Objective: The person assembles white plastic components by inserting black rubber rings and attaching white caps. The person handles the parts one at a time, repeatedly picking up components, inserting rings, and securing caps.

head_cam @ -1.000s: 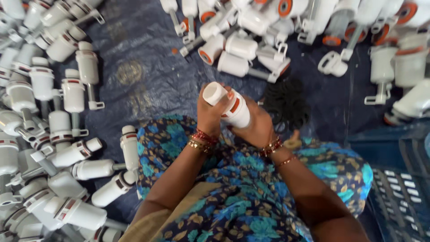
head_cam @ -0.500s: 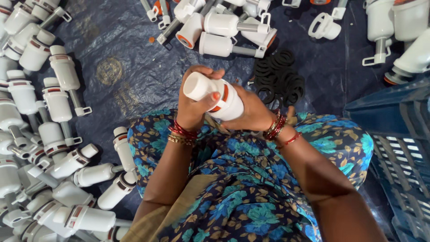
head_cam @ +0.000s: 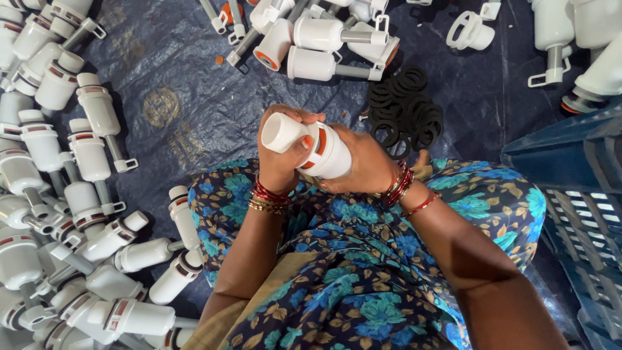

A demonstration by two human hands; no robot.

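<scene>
The left hand (head_cam: 282, 152) and the right hand (head_cam: 363, 165) hold one white plastic fitting (head_cam: 311, 144) between them, above the lap of a blue flowered dress (head_cam: 363, 272), over a dark tarp (head_cam: 194, 110) on the floor. The left hand is closed around the narrow capped end, fingers curled over it and an orange-painted thumbnail pressed on the body; the right hand cups the wider end from behind, fingers wrapped and mostly hidden by the part. An orange band (head_cam: 321, 139) runs round the fitting where the two sections meet. It looks like a hollow moulded piece: light, rigid, smooth enough to slip in a loose grip, and not fragile, so a firm wrap around each section, one hand on either side of the band, seems the sound place to take hold, especially for twisting. A heap of black rubber rings (head_cam: 405, 116) lies on the tarp just beyond the right hand; those would be soft and floppy. Finished-looking white fittings lie in rows at the left (head_cam: 84, 155), more are scattered at the top (head_cam: 324, 45), and a blue crate (head_cam: 570, 188) stands at the right. Compared with half a second ago, the fitting sits at nearly the same spot in the hands, but the left hand's fingers have shifted round the cap, and the view has tilted down a little, so the top pile lies nearer the edge.
</scene>
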